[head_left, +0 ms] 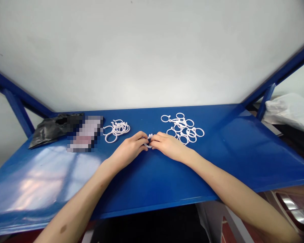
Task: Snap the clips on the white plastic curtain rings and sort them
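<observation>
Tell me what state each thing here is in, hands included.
Left hand: fingers closed on held ringwork.
Right hand: fingers closed on held ringwork.
Held ringwork: partly hidden, ring count unclear.
Left rings: heaped, overlapping.
Right rings: spread wider, partly overlapping.
Black bag: crumpled.
Pale bag: crumpled.
Pixelated item: details unreadable.

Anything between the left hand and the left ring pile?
Nothing visible: only bare blue tabletop lies between the left hand and the left pile of white rings. The pixelated item sits beyond the pile.

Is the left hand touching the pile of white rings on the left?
Apart. The head view shows a strip of blue table between the left hand and the left pile of white rings.
</observation>
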`<act>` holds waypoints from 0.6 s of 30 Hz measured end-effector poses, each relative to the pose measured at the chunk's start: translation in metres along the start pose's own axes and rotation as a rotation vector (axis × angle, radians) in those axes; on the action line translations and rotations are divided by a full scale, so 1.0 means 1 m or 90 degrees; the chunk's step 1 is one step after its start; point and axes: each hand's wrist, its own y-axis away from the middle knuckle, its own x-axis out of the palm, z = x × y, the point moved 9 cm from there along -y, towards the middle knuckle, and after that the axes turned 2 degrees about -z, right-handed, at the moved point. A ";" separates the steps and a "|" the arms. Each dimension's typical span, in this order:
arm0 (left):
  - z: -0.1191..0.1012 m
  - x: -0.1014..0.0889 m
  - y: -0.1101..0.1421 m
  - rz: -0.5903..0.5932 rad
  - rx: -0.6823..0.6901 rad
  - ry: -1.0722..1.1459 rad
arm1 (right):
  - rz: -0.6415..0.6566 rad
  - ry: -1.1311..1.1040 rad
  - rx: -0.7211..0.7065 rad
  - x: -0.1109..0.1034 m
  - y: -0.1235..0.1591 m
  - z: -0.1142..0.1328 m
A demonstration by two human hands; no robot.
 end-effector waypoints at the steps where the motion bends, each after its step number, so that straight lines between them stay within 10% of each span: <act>1: -0.002 0.000 -0.001 0.002 0.010 0.005 | 0.002 0.011 0.001 0.000 0.000 0.001; 18: -0.030 -0.001 0.000 0.021 0.200 -0.134 | -0.008 -0.005 -0.011 -0.019 0.011 0.012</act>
